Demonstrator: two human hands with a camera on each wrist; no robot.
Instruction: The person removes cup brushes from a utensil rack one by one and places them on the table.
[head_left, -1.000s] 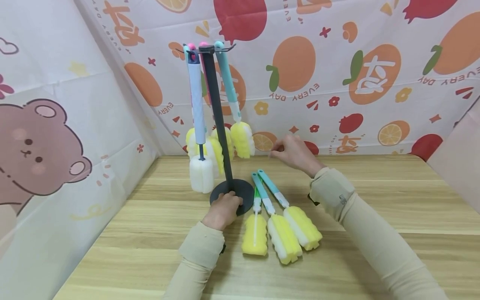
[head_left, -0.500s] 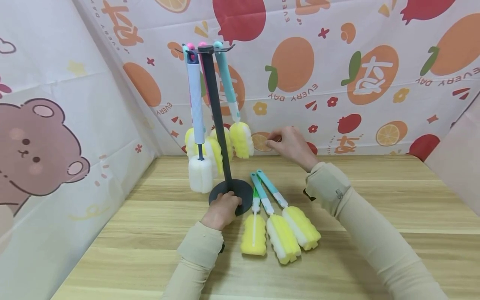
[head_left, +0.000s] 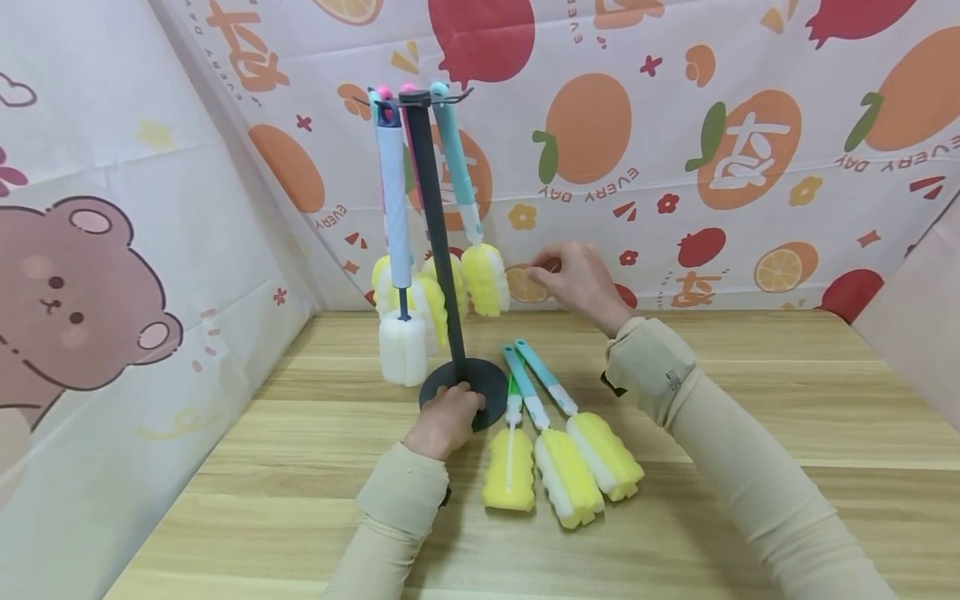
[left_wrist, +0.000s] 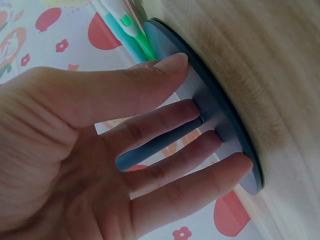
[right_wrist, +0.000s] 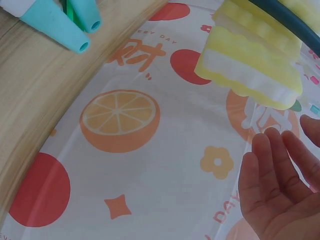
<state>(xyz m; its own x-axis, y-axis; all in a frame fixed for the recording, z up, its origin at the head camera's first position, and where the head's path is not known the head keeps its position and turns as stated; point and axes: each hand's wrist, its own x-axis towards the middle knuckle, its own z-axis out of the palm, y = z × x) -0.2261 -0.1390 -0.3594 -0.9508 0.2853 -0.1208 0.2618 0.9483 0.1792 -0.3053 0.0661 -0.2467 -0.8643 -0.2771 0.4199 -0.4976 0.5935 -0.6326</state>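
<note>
Brushes (head_left: 396,200) hang on the stand (head_left: 436,225); three brushes (head_left: 568,479) (unhung) lie right. Straight-fingered left hand (head_left: 445,421) touches the base (head_left: 495,392); loose-fingered right hand (head_left: 583,283) is empty.

On the wood-grained tabletop (head_left: 787,417), a black stand (head_left: 438,233) is being supported by its round base (head_left: 491,390), while just beside it a green-handled sponge brush (head_left: 498,479), a middle teal-handled brush (head_left: 567,479) and an outer teal-handled brush (head_left: 606,457) are being borne, heads fanned apart.
</note>
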